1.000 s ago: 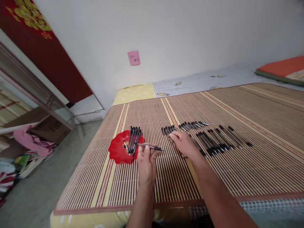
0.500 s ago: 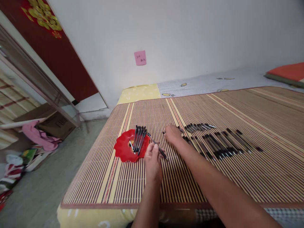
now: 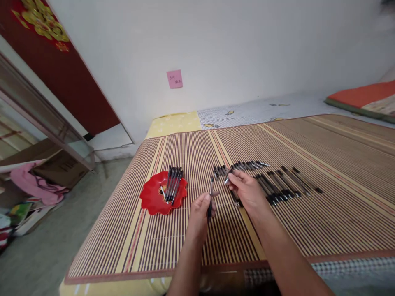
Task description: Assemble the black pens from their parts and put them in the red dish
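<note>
My left hand is closed around a pen, which stands nearly upright with a dark upper end. My right hand pinches a small dark piece with a shiny end, seemingly a pen cap, a short gap right of the pen. Behind it runs a row of short dark caps with pale ends. Several pen barrels lie side by side to the right of my right hand, which partly hides some. A red scalloped plate left of my hands holds a bunch of black pens.
Everything lies on a striped bamboo mat over a bed. A white wall with a pink note rises behind. An orange folded cloth is at the far right. Left of the bed are a cardboard box and pink cloth near the floor.
My right hand has come back from the row of caps toward me, now with a small cap in its fingers. The pen in my left hand has turned from slanted to nearly upright.
</note>
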Action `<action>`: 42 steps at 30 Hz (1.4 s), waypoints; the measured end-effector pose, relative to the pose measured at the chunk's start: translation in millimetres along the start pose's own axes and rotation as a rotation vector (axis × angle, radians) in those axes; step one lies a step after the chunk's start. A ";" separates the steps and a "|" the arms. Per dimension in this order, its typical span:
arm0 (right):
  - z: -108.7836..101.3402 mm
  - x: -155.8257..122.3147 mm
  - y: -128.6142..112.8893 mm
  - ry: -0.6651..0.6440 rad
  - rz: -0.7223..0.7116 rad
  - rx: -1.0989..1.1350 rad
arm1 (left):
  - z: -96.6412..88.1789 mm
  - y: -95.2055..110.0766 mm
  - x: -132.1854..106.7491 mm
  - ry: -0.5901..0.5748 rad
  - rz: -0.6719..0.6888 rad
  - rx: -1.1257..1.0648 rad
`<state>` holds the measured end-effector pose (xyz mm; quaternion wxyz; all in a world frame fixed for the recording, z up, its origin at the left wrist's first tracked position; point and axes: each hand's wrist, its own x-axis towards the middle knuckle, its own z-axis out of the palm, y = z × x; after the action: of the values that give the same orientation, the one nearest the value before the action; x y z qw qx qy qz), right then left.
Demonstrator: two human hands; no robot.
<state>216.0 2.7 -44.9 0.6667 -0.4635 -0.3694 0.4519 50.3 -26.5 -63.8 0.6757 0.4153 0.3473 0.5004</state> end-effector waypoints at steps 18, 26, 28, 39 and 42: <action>3.1 -10.8 -14.3 -0.030 0.047 0.124 | -2.5 19.8 0.1 0.237 0.190 -0.389; 23.5 -16.0 0.0 -0.149 0.065 0.157 | -15.5 20.1 6.1 0.324 0.238 -0.538; 26.7 -17.7 2.2 -0.171 0.068 0.173 | -15.3 19.7 5.6 0.319 0.237 -0.521; 40.1 -25.7 8.4 -0.184 0.128 0.193 | -12.8 19.6 3.9 0.341 0.236 -0.510; 44.3 -28.7 9.5 -0.199 0.143 0.178 | -12.5 19.2 3.0 0.371 0.218 -0.510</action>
<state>164.1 -10.3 -42.8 0.6313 -0.3806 -0.3580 0.5731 32.6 -18.0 -51.7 0.6256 0.1692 0.2815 0.7076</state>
